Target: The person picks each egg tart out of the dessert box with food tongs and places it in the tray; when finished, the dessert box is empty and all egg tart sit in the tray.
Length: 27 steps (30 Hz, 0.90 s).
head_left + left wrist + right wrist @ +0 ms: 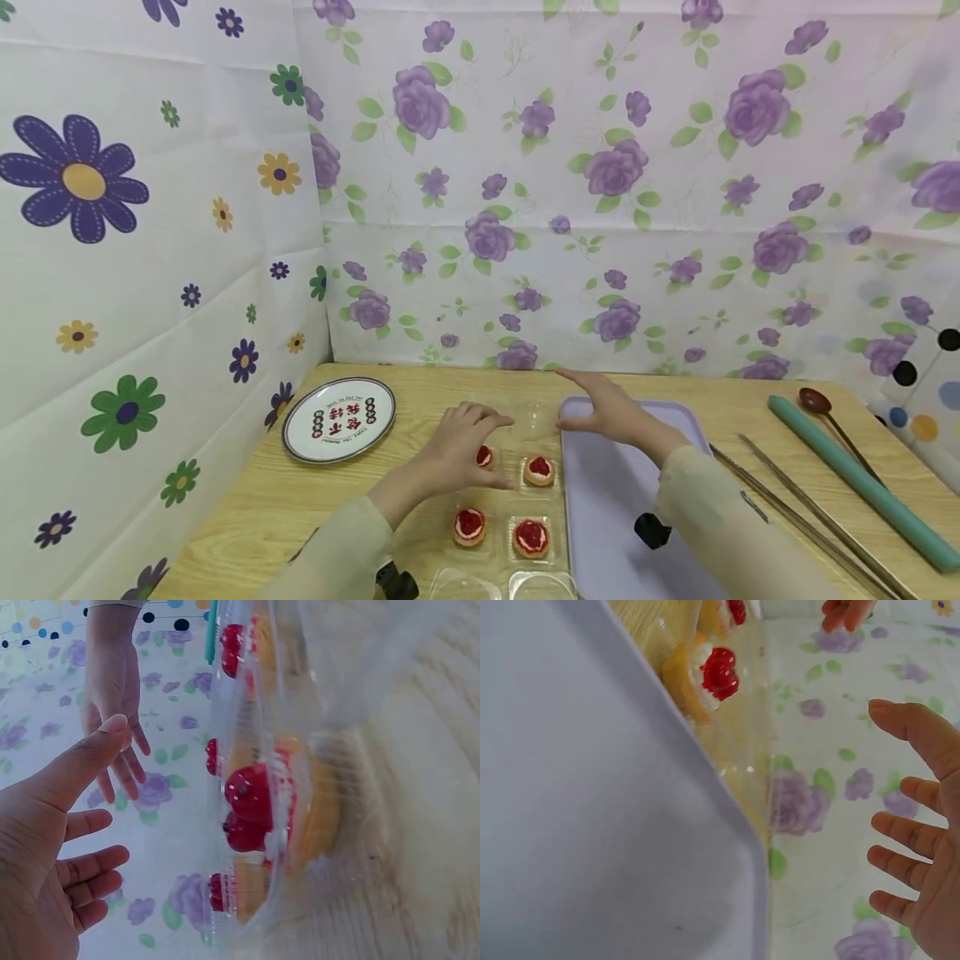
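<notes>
Several small tarts with red fruit and white cream, such as the front right tart, sit in a clear plastic container with separate compartments. My left hand is over the container's left side and partly hides the back left tart. Its fingers are parted and hold nothing; the left wrist view shows a tart through clear plastic beside the hand. Past the container's back right part, my right hand hovers over the tray's far left corner. In the right wrist view its fingers are spread with nothing between them.
A lilac tray lies right of the container. Farther right are metal tongs, a green rolling-pin-like rod and a dark brown spoon. A white plate with red characters lies at left. Floral sheets stand behind.
</notes>
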{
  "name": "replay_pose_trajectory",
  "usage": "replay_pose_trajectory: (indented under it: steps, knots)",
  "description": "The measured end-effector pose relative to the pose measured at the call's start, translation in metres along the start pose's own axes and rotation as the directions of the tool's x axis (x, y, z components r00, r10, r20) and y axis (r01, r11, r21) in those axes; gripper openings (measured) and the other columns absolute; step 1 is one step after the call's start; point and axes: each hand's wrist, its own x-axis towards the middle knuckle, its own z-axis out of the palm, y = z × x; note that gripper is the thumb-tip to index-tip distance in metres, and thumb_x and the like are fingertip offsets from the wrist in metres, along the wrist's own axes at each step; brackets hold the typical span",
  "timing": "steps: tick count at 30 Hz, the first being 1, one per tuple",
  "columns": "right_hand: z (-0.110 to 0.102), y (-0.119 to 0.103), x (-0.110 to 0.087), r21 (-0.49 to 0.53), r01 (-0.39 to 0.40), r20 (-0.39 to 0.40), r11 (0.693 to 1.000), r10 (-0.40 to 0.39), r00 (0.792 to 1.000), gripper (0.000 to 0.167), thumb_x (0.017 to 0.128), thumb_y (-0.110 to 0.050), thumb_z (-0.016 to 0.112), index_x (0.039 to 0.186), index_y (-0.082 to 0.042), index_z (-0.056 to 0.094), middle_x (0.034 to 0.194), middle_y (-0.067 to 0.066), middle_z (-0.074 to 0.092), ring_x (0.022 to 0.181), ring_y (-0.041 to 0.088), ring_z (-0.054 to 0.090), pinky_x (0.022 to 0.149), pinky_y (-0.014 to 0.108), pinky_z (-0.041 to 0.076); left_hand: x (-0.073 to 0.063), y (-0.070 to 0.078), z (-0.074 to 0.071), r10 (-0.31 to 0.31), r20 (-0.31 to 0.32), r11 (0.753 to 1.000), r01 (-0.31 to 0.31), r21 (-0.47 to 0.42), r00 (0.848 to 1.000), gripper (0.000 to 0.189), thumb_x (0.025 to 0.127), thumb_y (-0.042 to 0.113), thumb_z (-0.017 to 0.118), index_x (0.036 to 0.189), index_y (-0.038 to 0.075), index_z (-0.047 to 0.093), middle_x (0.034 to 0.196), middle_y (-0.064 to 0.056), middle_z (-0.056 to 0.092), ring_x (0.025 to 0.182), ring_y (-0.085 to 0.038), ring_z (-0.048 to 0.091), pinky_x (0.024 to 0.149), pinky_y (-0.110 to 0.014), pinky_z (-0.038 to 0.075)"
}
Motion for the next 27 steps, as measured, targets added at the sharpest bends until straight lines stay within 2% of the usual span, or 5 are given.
replay_pose_trajectory:
  steps: [6, 10, 15, 24, 27]
  knots:
    - [-0.017, -0.017, -0.019, -0.026, 0.045, 0.0, 0.999, -0.045, 0.999, 0.081, 0.084, -0.037, 0.073, 0.15, -0.015, 0.032, 0.153, 0.014, 0.037, 0.14, 0.039, 0.034, 0.11, 0.061, 0.031, -0.008, 0.007, -0.009, 0.037, -0.033, 0.999, -0.038, -0.018, 0.999, 0.082, 0.068, 0.051, 0.081, 0.136, 0.014, 0.052, 0.129, -0.005, 0.054, 0.123, -0.024, 0.045, 0.108, -0.049, 0.033]
    - [-0.026, -0.027, -0.033, -0.044, 0.074, -0.016, 0.996, -0.075, 0.997, 0.081, 0.084, -0.042, 0.071, 0.15, -0.014, 0.033, 0.152, 0.013, 0.038, 0.139, 0.038, 0.035, 0.11, 0.06, 0.032, -0.013, 0.012, -0.012, 0.042, -0.042, 0.999, -0.043, -0.011, 0.998, 0.083, 0.067, 0.05, 0.082, 0.136, 0.016, 0.052, 0.129, -0.003, 0.054, 0.123, -0.023, 0.045, 0.109, -0.047, 0.034]
    - [-0.031, -0.031, -0.054, -0.071, 0.103, -0.045, 0.992, -0.106, 0.993, 0.081, 0.083, -0.048, 0.069, 0.148, -0.013, 0.036, 0.15, 0.011, 0.041, 0.138, 0.036, 0.039, 0.108, 0.059, 0.035, -0.021, 0.019, -0.012, 0.077, -0.055, 0.997, -0.077, 0.004, 0.996, 0.079, 0.067, 0.047, 0.083, 0.134, 0.017, 0.054, 0.127, -0.003, 0.056, 0.12, -0.023, 0.046, 0.105, -0.048, 0.036]
    - [-0.034, -0.032, -0.092, -0.122, 0.158, -0.122, 0.98, -0.173, 0.977, 0.073, 0.086, -0.044, 0.068, 0.146, -0.016, 0.039, 0.145, 0.009, 0.048, 0.131, 0.035, 0.047, 0.101, 0.058, 0.042, -0.035, 0.031, -0.012, 0.089, 0.005, 0.995, -0.089, -0.044, 0.996, 0.078, 0.068, 0.045, 0.082, 0.136, 0.02, 0.052, 0.129, 0.0, 0.054, 0.122, -0.018, 0.044, 0.106, -0.047, 0.036]
    - [-0.035, -0.032, -0.106, -0.139, 0.142, -0.138, 0.98, -0.161, 0.977, 0.072, 0.086, -0.045, 0.068, 0.146, -0.019, 0.039, 0.144, 0.007, 0.049, 0.13, 0.034, 0.048, 0.1, 0.056, 0.044, -0.039, 0.033, -0.011, 0.097, 0.016, 0.993, -0.095, -0.063, 0.995, 0.078, 0.068, 0.043, 0.082, 0.136, 0.021, 0.051, 0.13, 0.001, 0.054, 0.123, -0.018, 0.043, 0.107, -0.047, 0.035]
